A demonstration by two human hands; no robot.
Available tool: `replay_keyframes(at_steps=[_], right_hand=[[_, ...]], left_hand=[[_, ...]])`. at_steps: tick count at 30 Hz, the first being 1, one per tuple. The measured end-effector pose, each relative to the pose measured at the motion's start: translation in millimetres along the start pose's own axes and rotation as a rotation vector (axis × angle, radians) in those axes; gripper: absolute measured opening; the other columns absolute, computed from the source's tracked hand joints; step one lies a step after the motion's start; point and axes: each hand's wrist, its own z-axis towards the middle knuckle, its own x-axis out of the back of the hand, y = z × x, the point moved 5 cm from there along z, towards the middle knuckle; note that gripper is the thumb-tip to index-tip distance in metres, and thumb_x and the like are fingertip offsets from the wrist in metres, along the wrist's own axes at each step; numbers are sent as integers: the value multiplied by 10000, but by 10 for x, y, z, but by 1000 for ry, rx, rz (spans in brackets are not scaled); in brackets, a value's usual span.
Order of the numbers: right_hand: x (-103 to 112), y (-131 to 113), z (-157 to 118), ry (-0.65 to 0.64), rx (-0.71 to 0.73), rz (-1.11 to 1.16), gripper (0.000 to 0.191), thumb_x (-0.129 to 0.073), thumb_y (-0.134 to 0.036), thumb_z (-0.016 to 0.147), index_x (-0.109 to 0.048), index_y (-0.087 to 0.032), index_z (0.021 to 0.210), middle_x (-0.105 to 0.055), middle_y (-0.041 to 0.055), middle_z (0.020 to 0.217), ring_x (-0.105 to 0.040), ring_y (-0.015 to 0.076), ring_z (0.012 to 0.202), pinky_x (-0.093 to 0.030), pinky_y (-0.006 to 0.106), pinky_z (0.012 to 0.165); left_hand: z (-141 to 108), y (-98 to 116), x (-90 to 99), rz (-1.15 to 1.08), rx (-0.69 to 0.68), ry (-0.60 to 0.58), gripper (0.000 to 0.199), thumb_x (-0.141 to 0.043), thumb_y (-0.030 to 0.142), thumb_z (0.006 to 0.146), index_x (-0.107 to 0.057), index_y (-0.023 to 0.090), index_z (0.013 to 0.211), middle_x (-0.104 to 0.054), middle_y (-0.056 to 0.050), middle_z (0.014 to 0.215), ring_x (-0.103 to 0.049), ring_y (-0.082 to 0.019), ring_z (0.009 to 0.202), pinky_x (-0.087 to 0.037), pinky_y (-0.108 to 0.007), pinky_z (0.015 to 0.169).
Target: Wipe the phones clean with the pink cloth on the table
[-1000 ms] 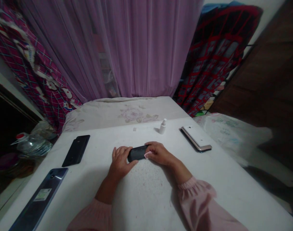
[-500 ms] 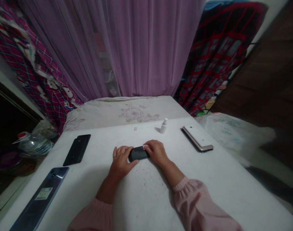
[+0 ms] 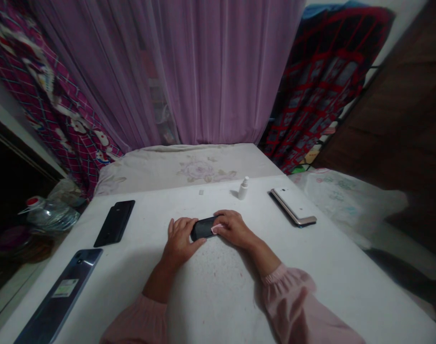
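Phone (image 3: 202, 229) lies on the worktop (image 3: 218, 306) — my left hand (image 3: 181, 240) clamped on its left end, my right hand (image 3: 236, 230) pinching pink cloth (image 3: 215, 229) against it — 1 bottle (image 3: 243, 190) toward the far edge.

You have: dim, diffuse light; soft shadows at centre; dark lower left; stretched, blurred edges; faint grain.

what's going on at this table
A person's left hand steadies a dark phone on the white table, while the right hand presses a small pale pink piece of material against it. A white bottle stands upright beyond the hands. Dark phones and a bluish one with a label lie to the left, stacked phones to the right.
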Motion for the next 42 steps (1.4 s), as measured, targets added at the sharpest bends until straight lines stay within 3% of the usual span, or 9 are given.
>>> replay_keyframes(at_steps=[5,9,16,20,23,29,34,38,42], right_hand=[[-71,-26,94,118,-106,-55,109,-610,-265,874,-712,-227,860,-710,31,913,-619,186,921,-372,336,904],[-81,-54,146,169,-195,-140,150,-571,-288,905,-704,-216,907,-717,42,898,-616,198,900,-370,328,866],[-36,-46,103,101,-107,-70,110,-604,-236,874,-711,-215,856,-720,28,867,-631,179,868,-397,309,854],[13,-60,11,-64,63,22,30,-706,-247,800,-731,-237,812,-684,52,1156,-608,203,1093,-373,351,973],[22,-42,-28,-117,86,2,70,-744,-306,774,-748,-257,823,-618,65,1286,-548,241,1206,-330,414,1032],[-34,-59,27,-3,84,-14,69,-687,-265,820,-730,-240,867,-685,49,1106,-616,193,1043,-381,352,951],[-68,-88,114,72,-16,-75,116,-611,-279,888,-713,-224,880,-712,21,905,-619,168,887,-380,309,873],[-94,-77,175,111,-118,-150,179,-567,-319,921,-716,-222,920,-722,32,880,-620,176,867,-377,304,843],[-94,-75,184,103,-125,-147,175,-569,-310,916,-719,-219,922,-726,35,881,-624,178,859,-392,298,825]], left_hand=[[-1,13,10,-20,6,-5,532,-674,439,788,-537,267,1273,-599,-68,1185,-520,-290,1179,-170,-586,1134],[4,54,38,-22,10,-10,527,-684,426,782,-547,258,1262,-601,-72,1178,-521,-297,1176,-174,-592,1129],[6,51,39,-9,14,-15,524,-676,447,785,-544,270,1261,-604,-68,1183,-521,-294,1176,-171,-590,1133],[8,38,26,0,12,-11,540,-682,456,775,-553,256,1260,-608,-72,1174,-527,-300,1168,-187,-590,1130],[8,44,30,1,7,-8,536,-677,452,782,-551,244,1259,-611,-79,1172,-529,-300,1169,-188,-591,1128],[7,40,26,3,7,-15,539,-681,448,783,-538,261,1267,-611,-74,1174,-528,-298,1174,-187,-590,1126],[7,44,26,7,6,-7,530,-679,444,781,-543,255,1258,-608,-76,1179,-528,-296,1171,-189,-583,1128],[6,49,33,1,7,-6,525,-686,438,772,-550,260,1247,-608,-67,1169,-528,-296,1165,-188,-587,1127],[0,46,30,-6,-1,-12,528,-688,442,771,-549,268,1250,-606,-62,1175,-527,-293,1167,-181,-583,1131]])
